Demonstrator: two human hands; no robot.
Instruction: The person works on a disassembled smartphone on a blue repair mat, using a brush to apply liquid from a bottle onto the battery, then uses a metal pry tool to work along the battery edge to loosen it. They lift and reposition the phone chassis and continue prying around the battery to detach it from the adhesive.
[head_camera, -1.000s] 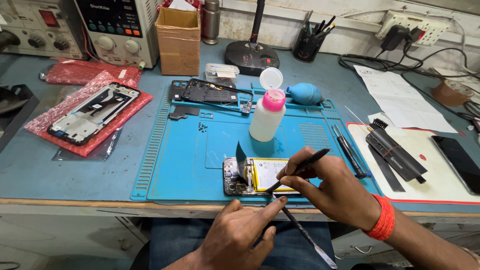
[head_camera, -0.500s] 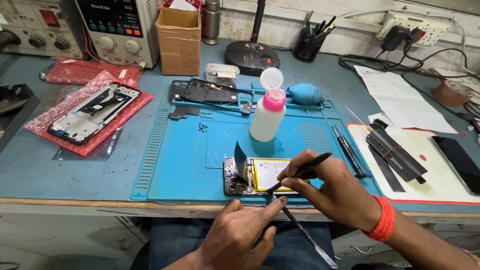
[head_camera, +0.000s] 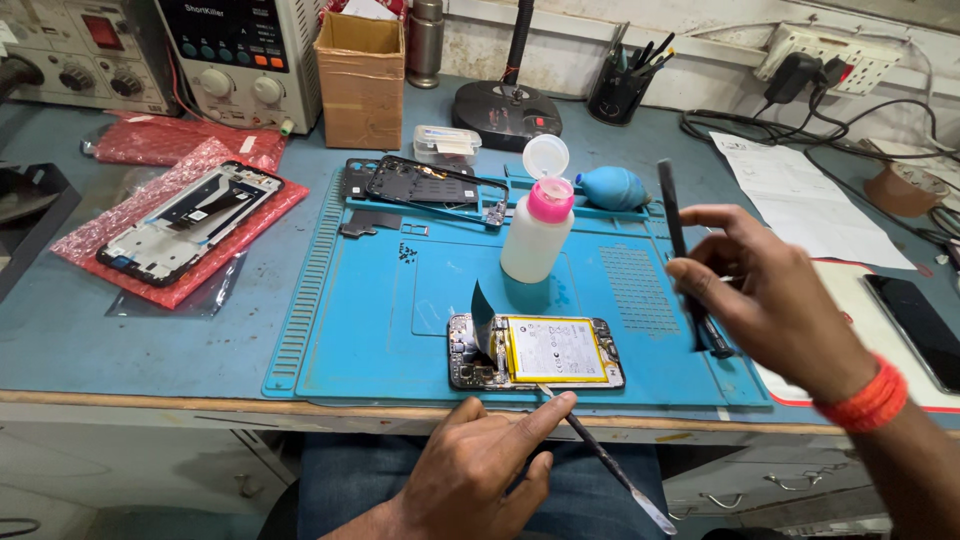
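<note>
Opened smartphone (head_camera: 535, 352) on blue repair mat (head_camera: 380, 300); left hand (head_camera: 480, 470) pinches metal spudger (head_camera: 600, 455) at its edge; right hand (head_camera: 770, 300) grips black brush (head_camera: 680, 250) raised

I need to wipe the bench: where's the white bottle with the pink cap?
In the head view, the white bottle stands upright mid-mat on the blue mat, just behind the opened phone.

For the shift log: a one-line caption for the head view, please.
Left hand steadies a spudger at the opened phone; right hand lifts a black tool.
</note>
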